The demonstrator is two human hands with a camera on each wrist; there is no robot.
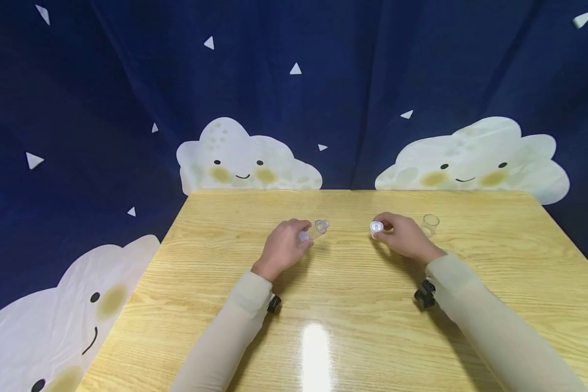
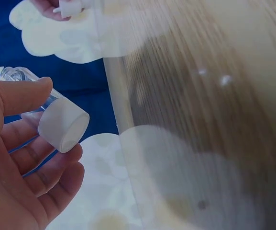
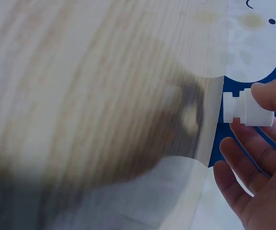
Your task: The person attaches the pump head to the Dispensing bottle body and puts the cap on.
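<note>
Between its thumb and curled fingers, the left hand (image 1: 285, 245) holds a tilted clear tube (image 1: 317, 231) with a white end (image 2: 63, 125); the right hand (image 1: 406, 237) pinches a small white stepped piece (image 3: 248, 108) by thumb and fingertips; tube and piece are apart, over a pale wooden table (image 1: 235, 239); just beside the right wrist stands a clear cup (image 1: 430, 225); behind hangs a navy curtain (image 1: 353, 98) with smiling clouds; smooth surfaces could let either held part slip if a grip loosened, and the see-through cup could be tipped by a careless right wrist; only the head view shows that cup, while the right wrist view reveals the piece's groove, and the left wrist view a thin tip on it.
</note>
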